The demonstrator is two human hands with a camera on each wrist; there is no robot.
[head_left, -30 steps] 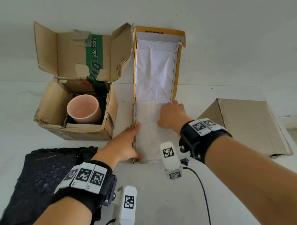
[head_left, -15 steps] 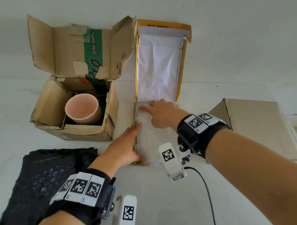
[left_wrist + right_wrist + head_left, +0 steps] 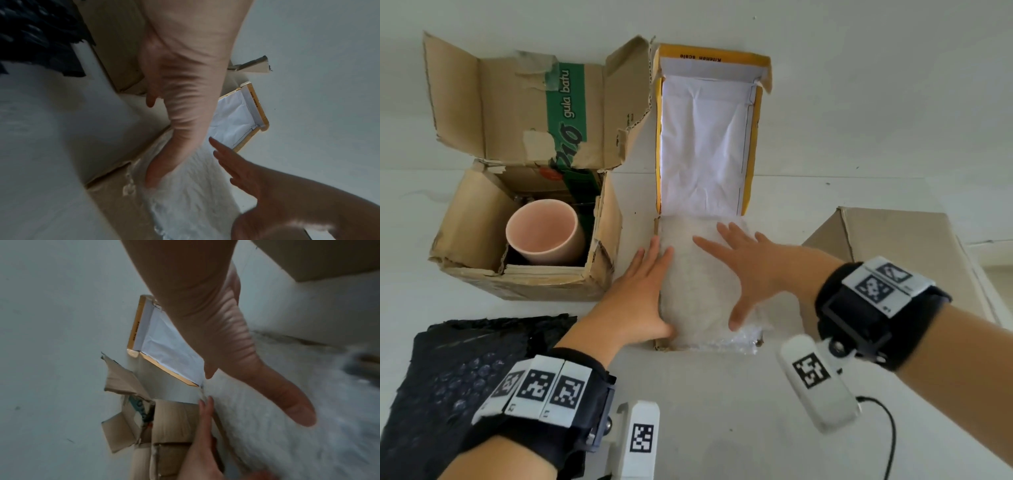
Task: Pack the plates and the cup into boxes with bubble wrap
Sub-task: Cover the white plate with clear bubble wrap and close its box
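Yellow-edged box (image 3: 753, 137), lid upright, printed "Kitchen scale", centre; clear bubble wrap (image 3: 698, 284) filling base. Left hand (image 3: 635, 298) flat against its left edge, right hand (image 3: 753, 270) spread above, neither grasping. Pink cup (image 3: 544, 233) inside "gula batu" carton (image 3: 524, 270), 10 o'clock.

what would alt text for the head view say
Both hands, left and right, lie spread on clear bubble wrap filling an open yellow-edged box. To its left, a pink cup stands in an open cardboard box.
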